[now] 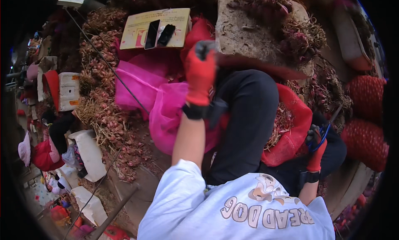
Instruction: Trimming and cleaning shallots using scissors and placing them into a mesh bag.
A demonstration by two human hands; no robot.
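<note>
My left hand, in a red glove with grey fingertips, is raised beside the near left corner of a dirty whitish foam block. Its fingers are curled in and slightly blurred, so anything inside them is hidden. Off to the right, my right hand in a matching glove grips scissors with blue handles, blades pointing up and away. A bunch of shallots with dry stalks and roots lies on the block. Below my left hand spreads a pink mesh bag. An open red mesh bag holding shallots sits between my legs.
A yellow carton carries two dark phones. Heaped shallots run along the left, crossed by a thin cable. Filled red net sacks stand at the right. Another person in red sits far left near white foam boxes.
</note>
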